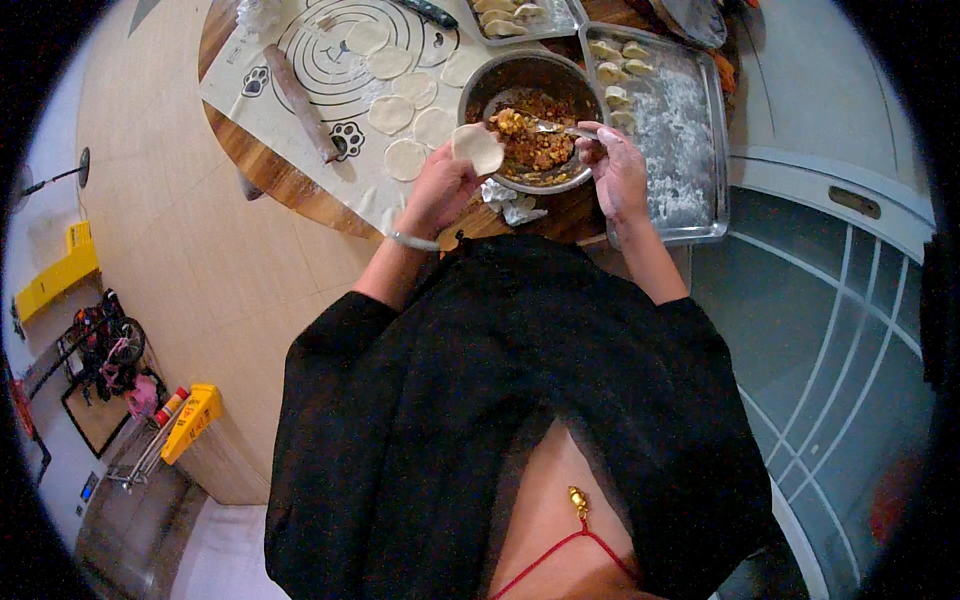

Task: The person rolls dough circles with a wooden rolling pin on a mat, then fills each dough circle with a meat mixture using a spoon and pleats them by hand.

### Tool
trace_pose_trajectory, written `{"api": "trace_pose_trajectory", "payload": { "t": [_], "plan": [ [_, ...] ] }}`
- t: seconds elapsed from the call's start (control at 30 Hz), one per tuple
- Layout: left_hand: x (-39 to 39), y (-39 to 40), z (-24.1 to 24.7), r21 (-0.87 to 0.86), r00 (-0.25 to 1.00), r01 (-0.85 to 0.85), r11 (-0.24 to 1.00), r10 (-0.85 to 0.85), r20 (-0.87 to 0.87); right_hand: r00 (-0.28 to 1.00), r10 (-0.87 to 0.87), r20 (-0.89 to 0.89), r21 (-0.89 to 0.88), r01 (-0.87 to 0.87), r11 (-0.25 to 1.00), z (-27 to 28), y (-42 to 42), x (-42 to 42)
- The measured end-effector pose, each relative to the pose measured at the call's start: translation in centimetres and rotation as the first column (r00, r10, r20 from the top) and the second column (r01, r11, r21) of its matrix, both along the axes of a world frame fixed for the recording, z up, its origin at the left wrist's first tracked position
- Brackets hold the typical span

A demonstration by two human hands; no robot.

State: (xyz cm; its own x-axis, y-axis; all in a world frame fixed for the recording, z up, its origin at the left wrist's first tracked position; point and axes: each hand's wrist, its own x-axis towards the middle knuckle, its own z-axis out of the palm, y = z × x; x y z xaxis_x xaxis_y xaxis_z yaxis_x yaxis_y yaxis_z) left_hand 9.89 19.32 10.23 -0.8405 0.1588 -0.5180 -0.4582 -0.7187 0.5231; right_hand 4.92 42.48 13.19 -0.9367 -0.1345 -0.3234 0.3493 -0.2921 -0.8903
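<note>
A round dough wrapper [478,149] lies across the fingers of my left hand [441,187], beside the near left rim of a metal bowl. My right hand [619,166] grips a metal spoon [556,128] by its handle, with a lump of chopped filling [513,121] on its tip, above the bowl. Inside the steel bowl [592,82] more of the reddish-brown filling covers the bottom and clings to the walls. Several flat dough wrappers [391,115] are spread on the printed white pastry mat [247,120], left of the bowl.
A wooden rolling pin [300,105] rests on the mat. To the right, a floured metal tray [679,176] holds several folded dumplings [616,95]; a second tray [555,26] with dumplings stands behind the bowl. Crumpled white tissue [517,208] sits at the wooden table's [292,184] near edge.
</note>
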Motion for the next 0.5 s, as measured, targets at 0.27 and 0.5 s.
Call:
{"api": "trace_pose_trajectory", "payload": {
  "t": [0.27,0.5],
  "plan": [
    [-3.2,2.7,-1.2,0.153,0.984,0.126,0.98,-0.104,-0.147,0.833,0.3,-0.465,0.575,0.027,0.818,2.6,-0.1,3.1],
    [-3.4,3.5,-0.6,0.297,0.983,0.163,0.941,-0.128,-0.131,0.381,0.685,-0.621,0.782,0.229,0.58,2.1,1.4,3.9]
  ]
}}
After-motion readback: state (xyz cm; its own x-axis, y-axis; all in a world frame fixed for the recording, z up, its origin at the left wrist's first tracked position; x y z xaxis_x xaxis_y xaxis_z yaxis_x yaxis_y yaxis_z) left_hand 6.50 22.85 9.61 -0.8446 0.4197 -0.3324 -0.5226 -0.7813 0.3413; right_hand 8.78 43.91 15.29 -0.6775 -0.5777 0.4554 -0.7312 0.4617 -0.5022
